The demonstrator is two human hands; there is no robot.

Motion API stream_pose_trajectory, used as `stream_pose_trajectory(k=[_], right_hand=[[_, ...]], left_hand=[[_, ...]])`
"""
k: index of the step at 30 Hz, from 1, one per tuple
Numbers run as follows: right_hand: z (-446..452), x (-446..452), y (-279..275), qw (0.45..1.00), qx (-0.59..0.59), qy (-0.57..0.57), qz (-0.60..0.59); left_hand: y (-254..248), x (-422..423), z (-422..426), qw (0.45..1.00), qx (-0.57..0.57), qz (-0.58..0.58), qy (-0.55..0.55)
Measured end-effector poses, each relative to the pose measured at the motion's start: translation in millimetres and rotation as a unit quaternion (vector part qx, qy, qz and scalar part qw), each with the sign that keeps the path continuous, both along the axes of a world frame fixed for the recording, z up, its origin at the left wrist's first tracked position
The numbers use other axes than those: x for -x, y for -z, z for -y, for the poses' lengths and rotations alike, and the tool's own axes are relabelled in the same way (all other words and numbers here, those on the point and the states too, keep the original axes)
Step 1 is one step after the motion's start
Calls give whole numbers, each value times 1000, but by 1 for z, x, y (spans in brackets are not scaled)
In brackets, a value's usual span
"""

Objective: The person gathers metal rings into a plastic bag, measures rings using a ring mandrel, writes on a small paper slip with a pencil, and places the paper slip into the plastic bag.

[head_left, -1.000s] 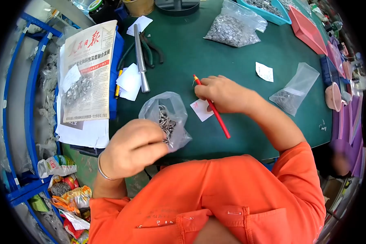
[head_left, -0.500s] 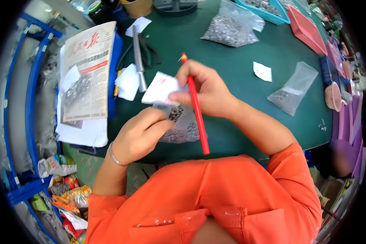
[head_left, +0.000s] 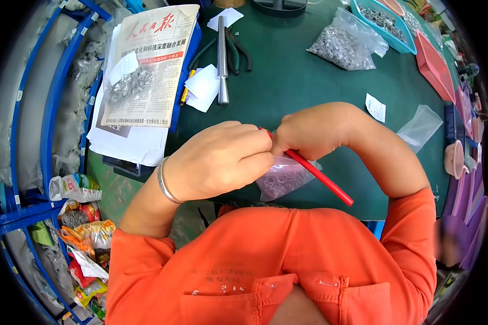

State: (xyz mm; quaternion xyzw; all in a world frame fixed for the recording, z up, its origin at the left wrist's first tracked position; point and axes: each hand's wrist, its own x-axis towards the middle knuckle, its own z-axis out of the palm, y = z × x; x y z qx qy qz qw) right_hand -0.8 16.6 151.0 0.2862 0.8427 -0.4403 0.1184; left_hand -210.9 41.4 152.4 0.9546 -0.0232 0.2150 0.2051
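My left hand, with a silver bangle at the wrist, is closed at the top of a clear plastic bag of small ring-like metal pieces. Knuckles hide its fingertips. Right beside it, my right hand is bent downward with its fingers closed. A long red pencil passes through this hand and slants toward my body. The two hands meet over the bag's upper edge, so their grip there is mostly covered. The white paper slip seen earlier is out of sight.
On the left lies a newspaper with a small bag on it. Behind my hands are a metal rod, pliers and paper slips. A filled bag, blue tray, red tray and bag stand right.
My right hand has come down beside the left one, and the white slip it held is no longer visible. The pencil has tilted further to the right. The view has shifted.
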Motion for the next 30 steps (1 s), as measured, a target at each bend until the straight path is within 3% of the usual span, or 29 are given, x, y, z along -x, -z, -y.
stream_pose_trajectory(k=[2,4,7,10,13,17,19,20,22,24,26,29,30], right_hand=[[5,-3,2,999,-31,14,8],[10,-6,10,990,-25,121,-67],[11,-7,6,997,37,46,-39],[17,-4,5,993,-56,96,-43],[16,-11,12,986,-41,134,-87],[12,-13,7,995,-24,64,-66],[3,-27,3,955,-16,181,-236],[-5,-29,3,906,35,299,-297],[-29,-23,2,872,-19,431,-231],[-55,-8,22,904,-228,334,-139],[-84,7,56,901,-242,311,-183],[-117,45,64,911,-244,333,-24],[-124,52,66,911,-241,335,-25]], left_hand=[[3,-1,-2,1000,3,10,5],[8,-1,-5,1000,-1,23,-7],[4,-5,-2,999,18,35,17],[4,-8,-1,999,12,46,17],[7,-4,-4,999,9,39,-3],[8,-6,1,997,30,67,9],[14,-3,5,995,56,84,8],[15,-2,8,992,74,103,4],[21,-2,17,988,91,126,-12],[24,-4,24,984,110,139,8],[22,-1,30,986,99,130,9],[24,4,32,984,106,142,-3],[26,6,33,982,121,143,-10]])
